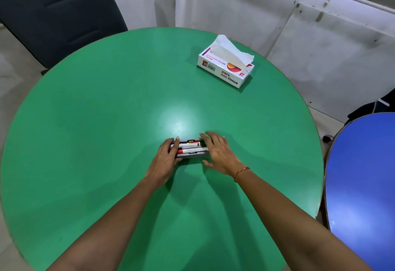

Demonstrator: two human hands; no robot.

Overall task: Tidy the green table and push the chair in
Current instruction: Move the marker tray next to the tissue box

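Note:
A small grey tray of markers (190, 149) lies near the middle of the round green table (85, 131). It holds a few white markers with red and black ends. My left hand (164, 159) clasps the tray's left end. My right hand (220, 153) rests against its right end with fingers spread over it. A white tissue box (224, 67) with a tissue sticking out stands at the table's far right. A dark chair (57, 14) stands beyond the table's far left edge.
A blue round table (363, 174) sits close on the right, almost touching the green one. White wall panels (320, 46) run behind the table. Pale floor shows at the left.

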